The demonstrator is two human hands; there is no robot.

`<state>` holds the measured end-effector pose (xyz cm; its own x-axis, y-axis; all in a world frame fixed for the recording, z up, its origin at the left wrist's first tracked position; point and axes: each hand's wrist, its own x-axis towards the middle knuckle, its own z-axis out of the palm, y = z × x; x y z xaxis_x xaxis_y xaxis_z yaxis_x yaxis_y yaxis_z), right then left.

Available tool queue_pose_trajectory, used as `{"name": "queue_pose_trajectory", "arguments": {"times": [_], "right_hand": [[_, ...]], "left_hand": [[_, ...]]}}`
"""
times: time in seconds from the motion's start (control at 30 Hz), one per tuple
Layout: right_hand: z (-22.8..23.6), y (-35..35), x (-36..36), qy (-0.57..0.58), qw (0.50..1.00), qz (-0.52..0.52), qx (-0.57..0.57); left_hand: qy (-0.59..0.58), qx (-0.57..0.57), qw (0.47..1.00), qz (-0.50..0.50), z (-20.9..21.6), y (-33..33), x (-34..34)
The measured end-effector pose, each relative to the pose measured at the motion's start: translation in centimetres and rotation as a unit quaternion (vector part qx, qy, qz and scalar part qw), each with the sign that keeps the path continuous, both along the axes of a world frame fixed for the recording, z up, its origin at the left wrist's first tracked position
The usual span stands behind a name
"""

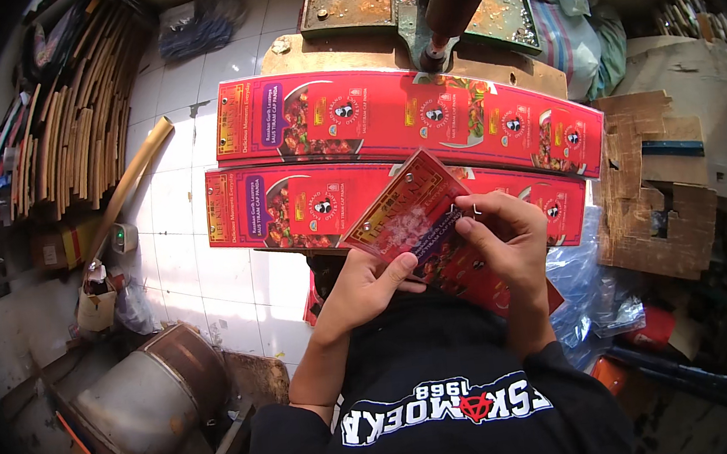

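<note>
Gripping the left edge of a glossy red printed strip (402, 219) between thumb and fingers of the left hand (369, 286), and pinching a small, shiny metal piece (477, 211) between thumb and forefinger of the right hand (515, 234), with the other right fingers curled loosely in. Cannot tell the exact shape of the metal piece, nor the placing of the left fingertips under the strip. Holding the strip aslant between lap and workbench, its far end, dotted with round silver metal studs (366, 227), just over the front red printed strip (279, 213). For neat work, best to support the strip close to the pinch, press without creasing its printed face, and line up the metal piece squarely before pushing. Mind the front red printed strip directly beneath, easily nudged or scratched, and the back red printed strip (383, 111) lying beyond, with a dark metal machine column (452, 8) standing close by its far edge. Notice too the rusty green metal tray (350, 1) farther back, and crumpled clear plastic sheeting (574, 281) to the right, liable to snag an elbow
</note>
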<state>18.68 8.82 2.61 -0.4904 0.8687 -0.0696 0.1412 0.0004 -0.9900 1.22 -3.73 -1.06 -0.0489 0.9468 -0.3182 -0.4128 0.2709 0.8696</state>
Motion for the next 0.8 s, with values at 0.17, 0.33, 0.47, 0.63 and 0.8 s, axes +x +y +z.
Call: {"name": "queue_pose_trajectory", "arguments": {"times": [0.17,0.33,0.47,0.63,0.8], "right_hand": [[1.2,-1.4,-1.2,-0.094,0.956,-0.044,0.274],[3.8,-3.9,-0.1,0.048,0.942,0.048,0.329],[4.0,-4.7,-0.6,0.154,0.919,0.104,0.347],[3.6,-3.0,-0.5,0.105,0.927,0.029,0.359],[1.9,-0.6,-0.5,0.079,0.957,-0.102,0.260]], "left_hand": [[-0.101,-0.018,0.991,0.084,-0.1,-0.6,1.4],[-0.135,0.042,0.965,0.221,0.6,-1.2,-0.3],[-0.136,0.079,0.924,0.348,1.8,-1.3,-3.5],[-0.093,0.090,0.891,0.435,2.7,0.1,-8.3],[-0.082,0.065,0.909,0.403,1.7,1.3,-12.3]]}}
